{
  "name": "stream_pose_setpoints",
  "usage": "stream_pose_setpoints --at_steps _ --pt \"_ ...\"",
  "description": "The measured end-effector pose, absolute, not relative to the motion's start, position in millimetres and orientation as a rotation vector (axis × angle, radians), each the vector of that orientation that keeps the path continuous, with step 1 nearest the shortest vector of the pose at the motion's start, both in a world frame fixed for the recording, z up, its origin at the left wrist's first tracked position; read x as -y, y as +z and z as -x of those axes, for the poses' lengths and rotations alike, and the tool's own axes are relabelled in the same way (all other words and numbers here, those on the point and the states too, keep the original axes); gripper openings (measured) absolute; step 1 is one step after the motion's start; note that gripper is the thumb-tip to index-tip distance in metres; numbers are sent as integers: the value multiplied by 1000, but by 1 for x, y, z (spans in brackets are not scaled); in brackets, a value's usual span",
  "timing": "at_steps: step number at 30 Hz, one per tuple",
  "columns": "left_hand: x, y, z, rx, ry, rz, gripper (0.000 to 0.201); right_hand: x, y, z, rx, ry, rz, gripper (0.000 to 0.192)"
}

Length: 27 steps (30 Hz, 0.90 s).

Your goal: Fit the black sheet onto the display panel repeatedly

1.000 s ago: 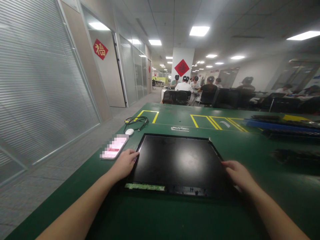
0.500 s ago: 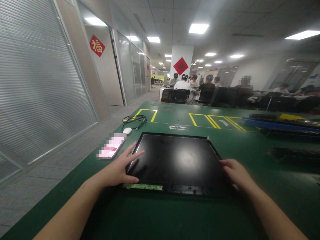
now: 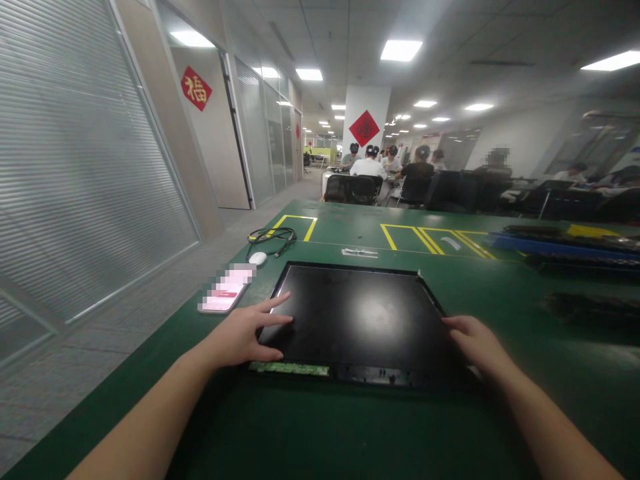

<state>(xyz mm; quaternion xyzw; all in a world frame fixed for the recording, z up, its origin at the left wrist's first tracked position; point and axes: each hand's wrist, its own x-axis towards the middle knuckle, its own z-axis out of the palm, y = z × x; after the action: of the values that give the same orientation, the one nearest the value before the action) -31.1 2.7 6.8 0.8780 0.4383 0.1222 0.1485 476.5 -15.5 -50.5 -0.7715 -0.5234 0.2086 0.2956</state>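
Observation:
A black display panel (image 3: 345, 313) lies face up on the green table (image 3: 340, 433), with a green circuit strip (image 3: 290, 369) bared along the left part of its near edge. My left hand (image 3: 250, 333) is at the panel's left side, its fingers spread over the dark screen. Whether those fingertips press on the glass or hover just above, I cannot tell. At the right edge my right hand (image 3: 475, 343) grips the frame, thumb and index finger on top and the other fingers hidden below.
Left of the panel are a phone (image 3: 227, 290), a white mouse (image 3: 257, 259) and a coiled black cable (image 3: 273, 238). Yellow tape (image 3: 417, 230) marks the far side of the table. Blue-edged dark parts (image 3: 555, 243) lie at right. Several people sit at tables beyond.
My left hand's fingers have shifted a little on the screen's left side, their spread changed. My right hand keeps its hold on the right edge. The whole view has moved slightly.

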Motion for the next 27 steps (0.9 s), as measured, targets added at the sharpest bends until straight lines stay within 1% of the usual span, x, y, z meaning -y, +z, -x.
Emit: stream_pose_setpoints --at_steps 12,19,27 --pt "2 12 26 -1323 338 -2548 56 20 -40 -469 1385 575 2130 45" --pt "3 17 24 -1280 306 -2558 48 19 -41 -471 1406 591 2108 47" --pt "4 16 24 -1315 298 -2564 46 21 -34 -467 1396 559 2153 44"
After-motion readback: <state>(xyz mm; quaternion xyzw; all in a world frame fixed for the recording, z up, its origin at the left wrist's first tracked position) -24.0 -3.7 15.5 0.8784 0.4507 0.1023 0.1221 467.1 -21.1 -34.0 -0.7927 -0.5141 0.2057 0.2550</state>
